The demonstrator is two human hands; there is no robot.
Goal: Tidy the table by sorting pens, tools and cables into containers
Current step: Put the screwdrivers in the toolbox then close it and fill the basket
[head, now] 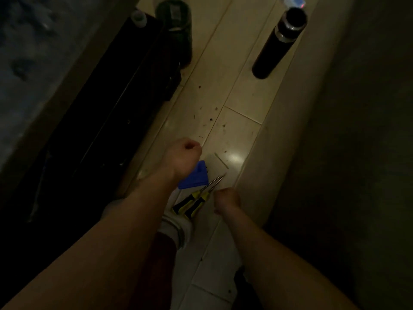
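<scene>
Dim head view, looking down over a pale tiled surface. Two yellow-and-black screwdrivers are lying side by side with their tips pointing away, just beside a blue plastic piece. The left hand is hovering over the blue piece, curled into a fist with nothing showing in it. The right hand is sitting just beside the screwdriver shafts with its fingers curled; whether it is pinching anything is unclear. The screwdrivers are probably being collected. Gripping both handles together, tips kept pointing away, should serve best. A dark cylindrical container is standing well apart at the far end.
</scene>
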